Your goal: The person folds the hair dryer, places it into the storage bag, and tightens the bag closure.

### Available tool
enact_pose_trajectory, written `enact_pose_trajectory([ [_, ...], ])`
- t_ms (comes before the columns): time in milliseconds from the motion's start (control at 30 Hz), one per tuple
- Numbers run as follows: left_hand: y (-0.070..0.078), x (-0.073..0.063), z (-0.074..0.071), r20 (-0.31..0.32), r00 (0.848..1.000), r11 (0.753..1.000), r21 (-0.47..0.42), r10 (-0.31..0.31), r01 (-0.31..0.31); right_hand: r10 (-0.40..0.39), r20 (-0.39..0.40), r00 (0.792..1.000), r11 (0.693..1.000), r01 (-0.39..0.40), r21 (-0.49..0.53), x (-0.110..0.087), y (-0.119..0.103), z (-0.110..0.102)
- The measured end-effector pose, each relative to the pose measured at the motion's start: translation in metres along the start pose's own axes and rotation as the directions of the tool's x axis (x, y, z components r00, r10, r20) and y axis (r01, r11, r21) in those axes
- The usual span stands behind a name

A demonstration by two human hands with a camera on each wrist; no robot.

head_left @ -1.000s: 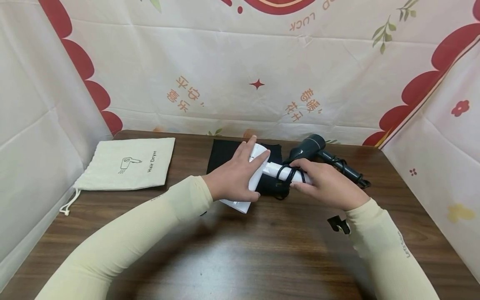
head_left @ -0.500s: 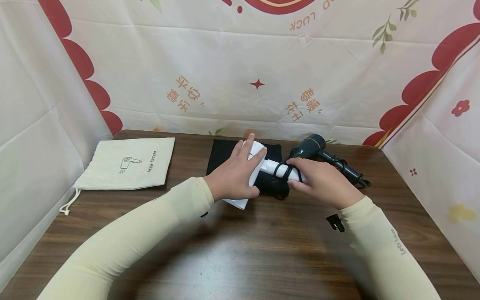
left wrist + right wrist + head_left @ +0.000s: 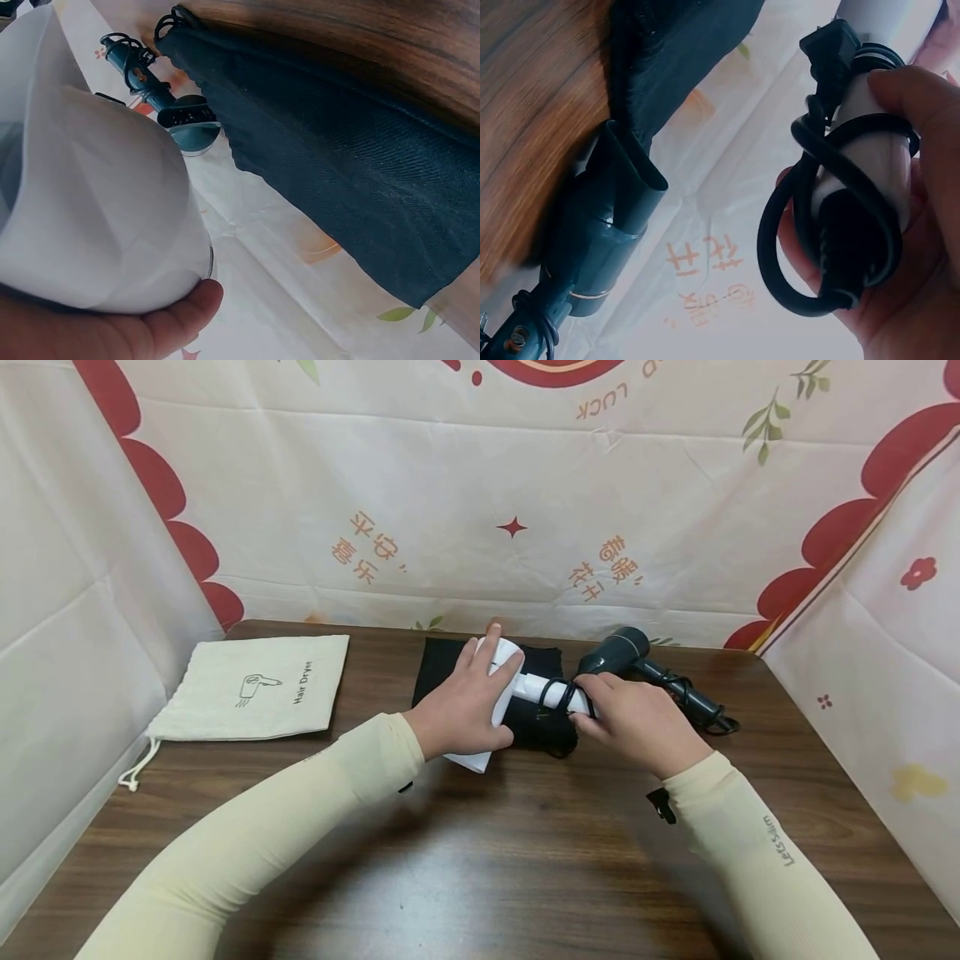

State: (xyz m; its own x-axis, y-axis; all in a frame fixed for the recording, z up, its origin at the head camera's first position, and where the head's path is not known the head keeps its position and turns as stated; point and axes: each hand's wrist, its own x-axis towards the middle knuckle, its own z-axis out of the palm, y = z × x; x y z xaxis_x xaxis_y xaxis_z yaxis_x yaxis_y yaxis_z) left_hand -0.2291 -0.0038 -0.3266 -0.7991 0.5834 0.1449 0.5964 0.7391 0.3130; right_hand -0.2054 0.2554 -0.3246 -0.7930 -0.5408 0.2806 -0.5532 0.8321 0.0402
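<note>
Right hand (image 3: 633,718) grips the white hair dryer (image 3: 532,687) by its handle, where a black cord (image 3: 767,247) loops; left hand (image 3: 467,704), fingers spread, lies against its head, the dryer spanning both (a dark hair dryer (image 3: 615,650) rests on the desk (image 3: 480,877), just beyond).

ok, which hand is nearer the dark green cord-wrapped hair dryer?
Right. The right hand, gripping the white black-corded hair dryer, is just in front of the dark green hair dryer; the left hand, also on the white one, is farther off, leftward.
</note>
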Motion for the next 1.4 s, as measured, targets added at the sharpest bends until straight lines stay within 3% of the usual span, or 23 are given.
enact_pose_trajectory([
  [667, 0.0, -0.002, 0.001, -0.038, 0.998, 0.998, -0.041, -0.045, 0.043, 0.046, -0.043, 0.998, 0.998, -0.044, 0.043, 0.003, -0.009, 0.003],
  [1033, -0.003, -0.002, 0.001, -0.061, 0.997, 0.999, -0.034, -0.037, 0.035, 0.105, -0.036, 0.994, 0.994, -0.103, 0.042, 0.007, -0.018, 0.005],
  [1400, -0.002, -0.001, 0.001, -0.081, 0.996, 1.0, 0.009, -0.022, 0.023, 0.111, -0.056, 0.992, 0.993, -0.108, 0.052, 0.006, -0.023, 0.008],
])
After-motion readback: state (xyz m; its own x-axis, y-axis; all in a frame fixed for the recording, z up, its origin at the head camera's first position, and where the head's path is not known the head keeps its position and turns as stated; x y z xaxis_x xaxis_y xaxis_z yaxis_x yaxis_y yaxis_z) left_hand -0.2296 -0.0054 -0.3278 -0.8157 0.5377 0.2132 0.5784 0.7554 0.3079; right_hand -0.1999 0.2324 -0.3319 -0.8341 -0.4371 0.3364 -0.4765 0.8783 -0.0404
